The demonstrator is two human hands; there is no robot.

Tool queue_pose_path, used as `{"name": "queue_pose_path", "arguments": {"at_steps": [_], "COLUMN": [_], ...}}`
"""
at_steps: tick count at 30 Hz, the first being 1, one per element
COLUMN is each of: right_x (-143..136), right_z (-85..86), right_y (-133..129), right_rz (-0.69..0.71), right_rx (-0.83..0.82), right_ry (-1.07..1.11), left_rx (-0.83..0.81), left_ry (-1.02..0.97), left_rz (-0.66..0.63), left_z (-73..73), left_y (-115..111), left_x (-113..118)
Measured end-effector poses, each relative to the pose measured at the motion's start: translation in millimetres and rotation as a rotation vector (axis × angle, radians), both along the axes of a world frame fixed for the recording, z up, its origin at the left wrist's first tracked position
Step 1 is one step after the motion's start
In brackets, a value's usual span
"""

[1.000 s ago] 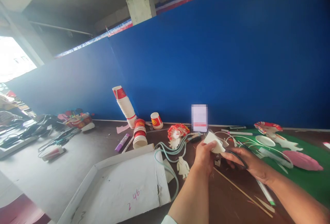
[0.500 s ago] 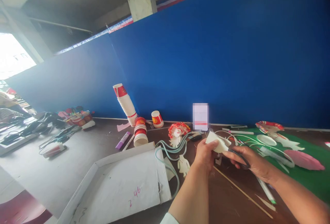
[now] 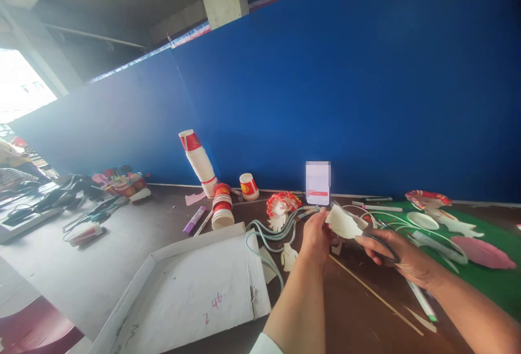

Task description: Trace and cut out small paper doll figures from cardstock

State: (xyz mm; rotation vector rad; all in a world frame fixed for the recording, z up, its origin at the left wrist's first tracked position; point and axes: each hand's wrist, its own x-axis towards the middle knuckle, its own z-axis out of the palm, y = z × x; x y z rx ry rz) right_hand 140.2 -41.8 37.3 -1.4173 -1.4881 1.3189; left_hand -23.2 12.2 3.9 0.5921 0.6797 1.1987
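Observation:
My left hand pinches the left side of a cream paper piece above the dark table. My right hand is closed round the dark handles of scissors, whose blades lie mostly hidden by the paper. A thin wooden stick lies on the table below both hands. Left of my left hand are a cream paper figure cutout and a red-and-white pleated cup piece.
A white cardboard tray lies at the front left, with stacked paper cups behind it. Cables run beside it. A lit phone leans on the blue partition. A green mat holds a pink piece.
My left hand has shifted slightly left and up on the paper, which now shows more of its face. My right hand and the scissors have moved slightly right.

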Motion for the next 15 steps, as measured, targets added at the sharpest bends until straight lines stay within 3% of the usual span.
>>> {"name": "queue_pose_path", "arguments": {"at_steps": [15], "right_x": [-3.3], "right_z": [6.3], "right_y": [-3.9], "right_rz": [0.009], "right_rx": [-0.003], "right_ry": [0.010], "left_rx": [0.131], "left_ry": [0.039], "left_rz": [-0.183], "left_z": [11.8], "left_y": [-6.6], "left_x": [-19.8]}}
